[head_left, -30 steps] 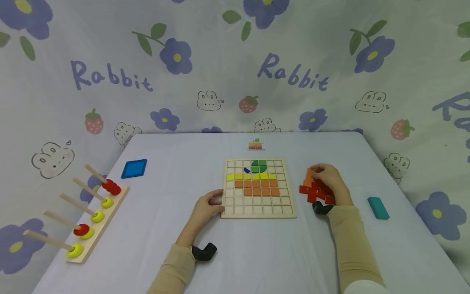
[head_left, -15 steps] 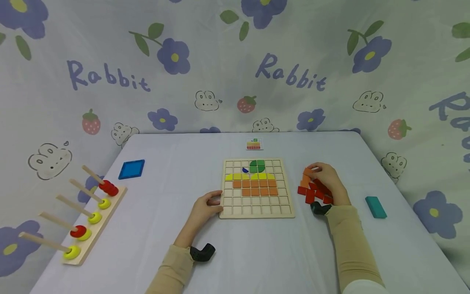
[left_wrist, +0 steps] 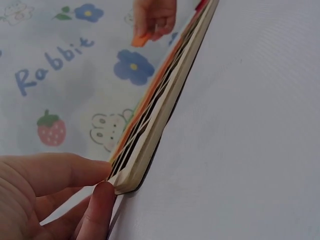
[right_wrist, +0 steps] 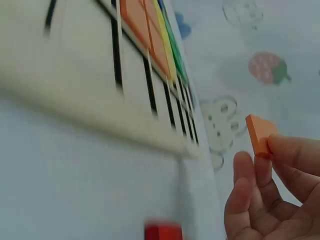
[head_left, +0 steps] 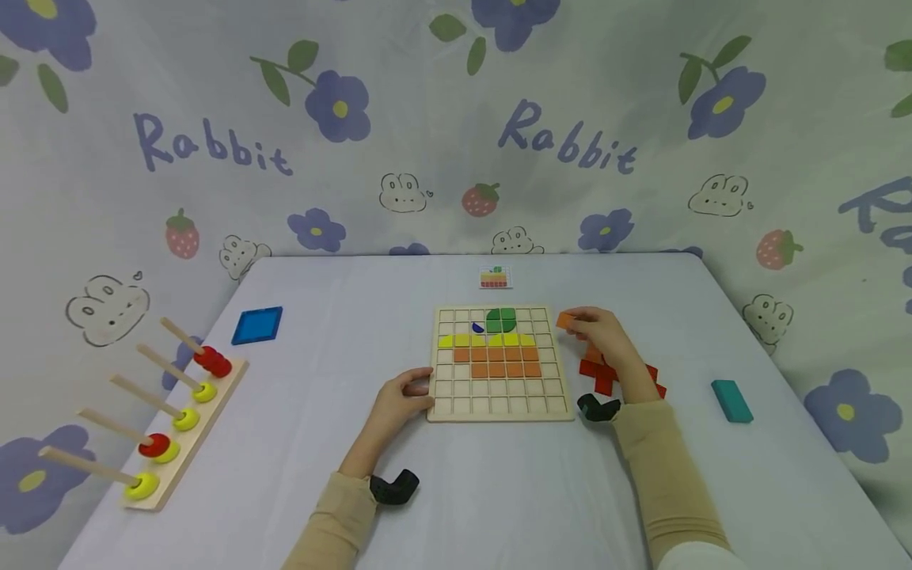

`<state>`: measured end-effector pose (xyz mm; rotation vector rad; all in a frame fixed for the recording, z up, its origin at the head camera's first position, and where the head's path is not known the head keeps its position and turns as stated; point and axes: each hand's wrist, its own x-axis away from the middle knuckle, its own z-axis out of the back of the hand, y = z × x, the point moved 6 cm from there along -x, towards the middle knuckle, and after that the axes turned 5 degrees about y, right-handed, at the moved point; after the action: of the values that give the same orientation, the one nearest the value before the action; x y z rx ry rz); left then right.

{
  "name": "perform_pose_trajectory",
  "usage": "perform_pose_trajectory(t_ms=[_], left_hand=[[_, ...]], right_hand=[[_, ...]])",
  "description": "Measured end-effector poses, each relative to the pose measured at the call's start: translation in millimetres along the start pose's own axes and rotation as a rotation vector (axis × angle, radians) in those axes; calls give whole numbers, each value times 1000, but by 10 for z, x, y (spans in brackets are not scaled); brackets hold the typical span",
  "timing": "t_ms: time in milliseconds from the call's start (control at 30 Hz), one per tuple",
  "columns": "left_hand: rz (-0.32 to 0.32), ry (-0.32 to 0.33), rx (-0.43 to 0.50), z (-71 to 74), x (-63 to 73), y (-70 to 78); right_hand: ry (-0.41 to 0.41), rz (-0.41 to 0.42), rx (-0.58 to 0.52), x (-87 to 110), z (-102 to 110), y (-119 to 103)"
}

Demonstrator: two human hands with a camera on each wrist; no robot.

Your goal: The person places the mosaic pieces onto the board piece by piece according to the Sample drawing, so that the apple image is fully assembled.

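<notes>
Apparently to steady the grid board [head_left: 499, 407], the left hand [head_left: 396, 398] grips its left edge, while just beyond the grid board's right edge the right hand [head_left: 604, 332] pinches an orange tile [head_left: 565, 320], likely for precise placing.

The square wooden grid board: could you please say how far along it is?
Looks done: rounded green tiles, flat yellow tiles and square orange tiles on the square wooden grid board. In the right hand: another orange tile. Probably remaining: flat red tiles beside the board, whose bottom rows are bare.
</notes>
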<state>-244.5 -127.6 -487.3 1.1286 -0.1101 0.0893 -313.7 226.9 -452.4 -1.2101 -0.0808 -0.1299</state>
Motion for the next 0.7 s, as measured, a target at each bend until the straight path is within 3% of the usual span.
perform_pose_trajectory(t_ms=[300, 533, 700], left_hand=[[-13, -9, 31, -1, -7, 37], [0, 5, 174, 28, 14, 89], [41, -2, 257, 20, 34, 74]], right_hand=[[-75, 22, 54, 93, -658, -319], [-178, 152, 158, 228, -1165, -520], [-194, 166, 253, 250, -1429, -514]])
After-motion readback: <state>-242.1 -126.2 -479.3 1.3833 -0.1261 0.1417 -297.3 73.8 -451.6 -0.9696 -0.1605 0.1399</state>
